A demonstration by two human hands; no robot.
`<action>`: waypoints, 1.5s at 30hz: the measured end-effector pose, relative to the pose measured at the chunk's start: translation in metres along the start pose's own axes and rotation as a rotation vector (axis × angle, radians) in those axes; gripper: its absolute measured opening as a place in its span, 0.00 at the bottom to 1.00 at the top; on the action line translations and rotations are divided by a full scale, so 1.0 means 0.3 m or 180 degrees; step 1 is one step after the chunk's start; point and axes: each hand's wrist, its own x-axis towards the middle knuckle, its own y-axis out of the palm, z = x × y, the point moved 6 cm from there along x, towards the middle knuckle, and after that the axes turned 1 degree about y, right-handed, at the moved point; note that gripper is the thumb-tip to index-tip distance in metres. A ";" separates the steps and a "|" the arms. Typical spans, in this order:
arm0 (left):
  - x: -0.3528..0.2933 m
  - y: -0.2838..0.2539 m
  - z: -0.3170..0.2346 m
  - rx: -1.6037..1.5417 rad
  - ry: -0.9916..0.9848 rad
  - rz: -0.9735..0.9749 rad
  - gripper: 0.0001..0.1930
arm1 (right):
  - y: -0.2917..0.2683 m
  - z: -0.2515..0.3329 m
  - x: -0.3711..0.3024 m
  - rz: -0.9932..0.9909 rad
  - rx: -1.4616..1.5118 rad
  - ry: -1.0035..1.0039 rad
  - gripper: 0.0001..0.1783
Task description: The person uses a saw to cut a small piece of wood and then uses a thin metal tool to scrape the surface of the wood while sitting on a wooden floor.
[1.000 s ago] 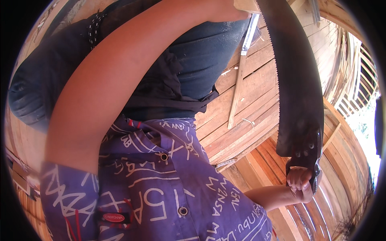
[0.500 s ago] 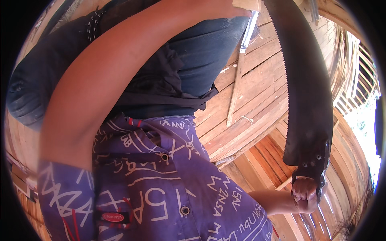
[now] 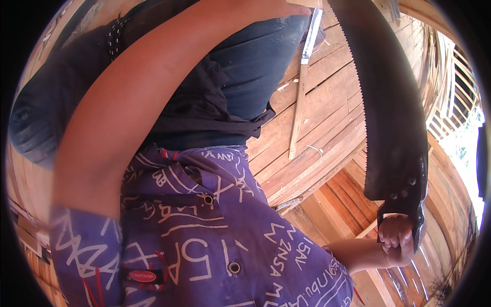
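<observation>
My right hand (image 3: pixel 396 238) is closed round the handle of a handsaw (image 3: pixel 394 112) at the lower right. The saw's wide dark blade runs up to the top edge, its toothed side facing left; the far end is out of the picture. My left forearm crosses from lower left to the top, where only part of my left hand (image 3: pixel 294 10) shows beside my trouser leg. Its fingers are mostly cut off by the frame. Between leg and saw lies a long tool with a slim wooden handle (image 3: pixel 297 112) and a bright metal end.
Curved wooden planking (image 3: pixel 327 117) spreads under the tool, with small shavings on it. Lower down are more boards (image 3: pixel 342 199), some reddish. Thin bent wooden ribs (image 3: pixel 455 97) stand at the far right, near bright daylight.
My right hand and the saw have shifted slightly up and to the right. The pale wood piece at the top by my left hand has gone out of view.
</observation>
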 end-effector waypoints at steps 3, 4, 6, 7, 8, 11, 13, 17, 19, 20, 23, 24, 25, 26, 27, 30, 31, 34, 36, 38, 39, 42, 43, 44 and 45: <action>0.012 0.007 -0.011 0.0012 0.0054 0.0078 0.31 | -0.008 0.037 -0.041 -0.0126 -0.0080 0.0089 0.21; 0.014 0.011 -0.015 0.0016 0.0048 0.0157 0.30 | -0.035 0.037 -0.075 -0.0126 -0.0092 0.0143 0.22; 0.006 -0.005 -0.028 -0.0055 0.0097 0.0047 0.29 | -0.013 0.052 -0.058 -0.0228 -0.0097 0.0102 0.23; 0.003 -0.011 -0.031 -0.0089 0.0116 -0.0011 0.28 | -0.001 0.062 -0.049 -0.0180 -0.0091 0.0130 0.24; 0.009 0.001 -0.029 -0.0062 0.0099 0.0057 0.27 | -0.004 0.063 -0.058 -0.0247 -0.0058 0.0190 0.24; 0.018 0.021 -0.019 -0.0041 0.0092 0.0152 0.25 | 0.004 0.081 -0.054 -0.0127 -0.0088 0.0210 0.24; 0.006 0.024 -0.012 -0.0113 0.0160 0.0080 0.25 | 0.020 0.092 -0.032 -0.0033 -0.0205 0.0108 0.25; 0.003 0.031 0.010 0.0131 0.0246 -0.0078 0.27 | 0.053 0.096 -0.004 0.0387 0.0288 0.0629 0.26; 0.015 0.039 -0.003 0.0275 0.0208 0.0074 0.28 | 0.075 0.091 0.026 0.0540 0.0470 0.0744 0.26; 0.020 0.027 -0.003 0.0248 0.0205 0.0029 0.28 | 0.081 0.093 0.038 0.0550 0.0447 0.0653 0.26; 0.030 0.001 0.002 0.0224 0.0171 -0.0085 0.28 | 0.043 0.083 0.018 0.0392 0.0251 0.0356 0.26; 0.028 -0.004 0.009 0.0256 0.0131 -0.0114 0.28 | 0.028 0.074 0.013 0.0310 0.0172 0.0256 0.25; 0.031 -0.014 0.017 0.0290 0.0090 -0.0147 0.28 | 0.017 0.069 0.006 0.0220 0.0085 0.0169 0.24; 0.037 -0.019 0.020 0.0228 0.0103 -0.0148 0.28 | 0.016 0.061 0.001 0.0108 0.0003 0.0092 0.22; 0.044 -0.027 0.024 0.0169 0.0113 -0.0152 0.28 | 0.020 0.054 0.015 0.0133 -0.0074 0.0046 0.21; 0.067 -0.060 0.056 0.0077 0.0031 0.0039 0.30 | 0.003 0.041 0.029 -0.0255 -0.0343 -0.0498 0.20; 0.074 -0.070 0.072 0.0075 -0.0014 0.0128 0.30 | 0.014 0.032 0.057 -0.0471 -0.0479 -0.0558 0.22; 0.080 -0.055 0.134 0.0143 -0.0209 0.0841 0.33 | 0.019 -0.019 0.090 -0.0896 -0.0602 -0.0535 0.23; 0.088 -0.062 0.149 0.0110 -0.0315 0.1409 0.29 | 0.040 -0.041 0.130 -0.0895 -0.0606 -0.0497 0.24; 0.086 -0.064 0.183 0.0005 -0.0505 0.1967 0.33 | 0.049 -0.048 0.152 -0.0974 -0.0566 -0.0460 0.25; 0.083 -0.015 0.216 -0.0107 -0.0609 0.2231 0.38 | 0.046 -0.056 0.153 -0.0978 -0.0555 -0.0497 0.25; 0.063 0.009 0.360 -0.0591 -0.0931 0.2265 0.45 | 0.020 -0.066 0.185 -0.1010 -0.0257 -0.0683 0.21; 0.066 -0.019 0.373 -0.0813 -0.1019 0.2316 0.43 | 0.020 -0.067 0.204 -0.1176 -0.0035 -0.0652 0.20; 0.062 -0.045 0.385 -0.1039 -0.1107 0.2364 0.41 | 0.013 -0.071 0.222 -0.1333 0.0188 -0.0620 0.19; 0.059 -0.092 0.383 -0.1295 -0.0921 0.1825 0.37 | -0.024 -0.109 0.236 -0.1217 0.0270 -0.0818 0.17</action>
